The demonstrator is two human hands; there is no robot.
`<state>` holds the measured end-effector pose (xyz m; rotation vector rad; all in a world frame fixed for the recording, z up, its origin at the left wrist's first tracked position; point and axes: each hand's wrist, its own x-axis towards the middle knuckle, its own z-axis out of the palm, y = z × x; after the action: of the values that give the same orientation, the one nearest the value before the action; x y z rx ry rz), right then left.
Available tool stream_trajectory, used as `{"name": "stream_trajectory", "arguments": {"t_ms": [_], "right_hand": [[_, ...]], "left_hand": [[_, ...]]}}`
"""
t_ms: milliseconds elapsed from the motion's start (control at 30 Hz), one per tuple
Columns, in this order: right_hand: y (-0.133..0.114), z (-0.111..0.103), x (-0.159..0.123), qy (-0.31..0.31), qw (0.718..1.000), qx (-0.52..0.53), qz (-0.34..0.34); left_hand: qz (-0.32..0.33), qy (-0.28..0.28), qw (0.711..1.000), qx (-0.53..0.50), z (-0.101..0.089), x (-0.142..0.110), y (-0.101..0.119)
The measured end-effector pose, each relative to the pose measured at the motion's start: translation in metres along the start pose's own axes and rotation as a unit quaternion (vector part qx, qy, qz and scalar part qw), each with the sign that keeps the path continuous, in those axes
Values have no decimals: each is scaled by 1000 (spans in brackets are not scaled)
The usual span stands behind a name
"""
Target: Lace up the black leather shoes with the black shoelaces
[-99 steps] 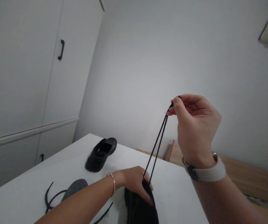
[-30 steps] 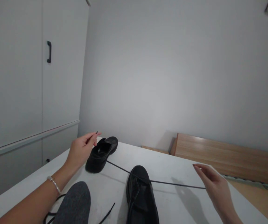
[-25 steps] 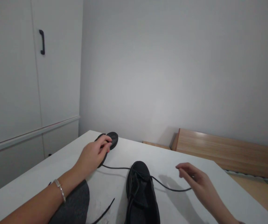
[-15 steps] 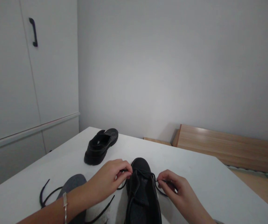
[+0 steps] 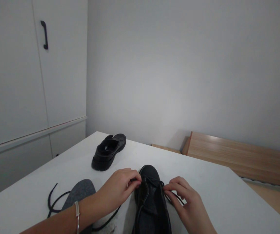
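Note:
A black shoe (image 5: 152, 201) lies on the white table (image 5: 210, 195) right in front of me, toe pointing away. My left hand (image 5: 119, 190) pinches one end of its black lace (image 5: 176, 197) at the shoe's left side. On the shoe's right side my right hand (image 5: 186, 200) pinches the other end, which trails past my fingers. Both hands sit close against the front eyelets.
A second black shoe (image 5: 108, 156) lies farther back on the table. A grey insole (image 5: 80, 196) and a loose black lace (image 5: 53, 201) lie at the near left. White cupboards (image 5: 32, 74) stand at the left, and a wooden bed frame (image 5: 239, 159) runs behind the table.
My hands, spread wide with the lace stretched out a second ago, have come together at the front of the near shoe and now pinch the lace close to the eyelets.

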<state>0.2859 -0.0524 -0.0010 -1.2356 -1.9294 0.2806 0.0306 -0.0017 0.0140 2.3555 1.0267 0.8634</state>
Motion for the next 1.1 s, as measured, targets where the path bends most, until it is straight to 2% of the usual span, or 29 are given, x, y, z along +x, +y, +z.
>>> {"name": "stream_trajectory", "arguments": {"t_ms": [233, 533, 700, 900, 1000, 1100], "right_hand": [[-5, 0, -2, -27, 1000, -6, -3], [-16, -2, -4, -57, 998, -18, 3], [-30, -6, -3, -78, 996, -24, 21], [-30, 0, -8, -92, 994, -59, 14], [-28, 4, -10, -89, 994, -66, 8], [-28, 5, -10, -89, 994, -65, 11]], "left_hand": [[-5, 47, 999, -3, 0, 2, 4], [-67, 10, 997, -28, 6, 8, -6], [-12, 3, 999, 50, 4, 5, 3], [69, -38, 984, 161, 2, -4, 17], [78, -40, 978, 192, 4, -2, 17], [54, -21, 984, 166, 4, -2, 20]]}}
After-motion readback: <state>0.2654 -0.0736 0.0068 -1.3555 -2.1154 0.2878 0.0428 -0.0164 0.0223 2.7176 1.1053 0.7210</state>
